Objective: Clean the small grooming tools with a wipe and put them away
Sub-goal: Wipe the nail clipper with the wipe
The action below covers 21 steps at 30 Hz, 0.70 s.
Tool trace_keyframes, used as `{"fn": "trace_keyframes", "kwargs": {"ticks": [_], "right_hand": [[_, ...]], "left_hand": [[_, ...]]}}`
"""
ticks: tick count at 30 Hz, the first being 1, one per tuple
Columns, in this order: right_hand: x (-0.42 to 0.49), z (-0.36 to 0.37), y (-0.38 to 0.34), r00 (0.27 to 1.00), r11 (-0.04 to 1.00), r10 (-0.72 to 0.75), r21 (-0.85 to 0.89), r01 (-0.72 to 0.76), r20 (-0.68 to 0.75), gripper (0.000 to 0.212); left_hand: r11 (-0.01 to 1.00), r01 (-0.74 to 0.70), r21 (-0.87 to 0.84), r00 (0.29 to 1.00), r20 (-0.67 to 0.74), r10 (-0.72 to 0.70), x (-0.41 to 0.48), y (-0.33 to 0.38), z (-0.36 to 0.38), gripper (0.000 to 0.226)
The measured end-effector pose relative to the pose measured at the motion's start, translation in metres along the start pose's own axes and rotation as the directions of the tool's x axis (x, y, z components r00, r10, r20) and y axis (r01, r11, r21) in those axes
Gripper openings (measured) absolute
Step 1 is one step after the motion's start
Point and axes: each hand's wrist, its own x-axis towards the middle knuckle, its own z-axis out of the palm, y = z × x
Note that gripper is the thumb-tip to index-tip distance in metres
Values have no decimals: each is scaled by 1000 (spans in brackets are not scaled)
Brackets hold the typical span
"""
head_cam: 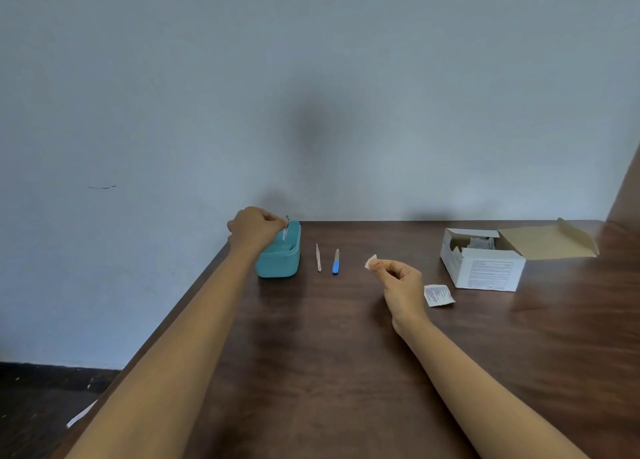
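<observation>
The dark wooden worktop [311, 354] runs from the near edge to a pale wall at its far edge. Near the far right corner sits a white cardboard box [485, 271], its brown flap thrown open to the right and grey packets showing inside.

At the far left corner, tight against the left edge, stands a teal container [278, 263], open at the top. The left hand [254, 228] hangs over it, fingers curled and pinching the top of a slim metal tool [285, 230], which points steeply down with its tip inside the container's opening.

The right hand [401, 285] is raised mid-worktop, well apart from the container, thumb and fingertips pinching a small white wipe [370, 261].

Just to its right, between hand and box, a torn printed sachet [438, 295] lies flat.

Between the container and the right hand lie two tools side by side, apart, pointing toward the far edge: a blue-handled file [336, 263] and, nearer the container, a pale wooden stick [318, 258].
</observation>
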Motion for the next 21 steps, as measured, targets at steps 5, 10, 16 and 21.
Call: {"fn": "trace_keyframes", "kwargs": {"ticks": [5,10,16,21], "right_hand": [[13,6,4,1000,998,-22,-62,24,22,10],[18,7,7,998,997,-30,-75,34,50,7],[18,7,8,996,994,-55,-94,62,73,9],[17,7,8,994,994,-59,-88,68,95,11]], "left_hand": [[903,-35,429,997,77,2,27,-1,20,22],[813,-132,567,980,196,22,35,2,31,14],[707,-160,689,977,212,14,45,-3,44,29],[669,-181,721,975,218,29,47,-4,50,29]]}}
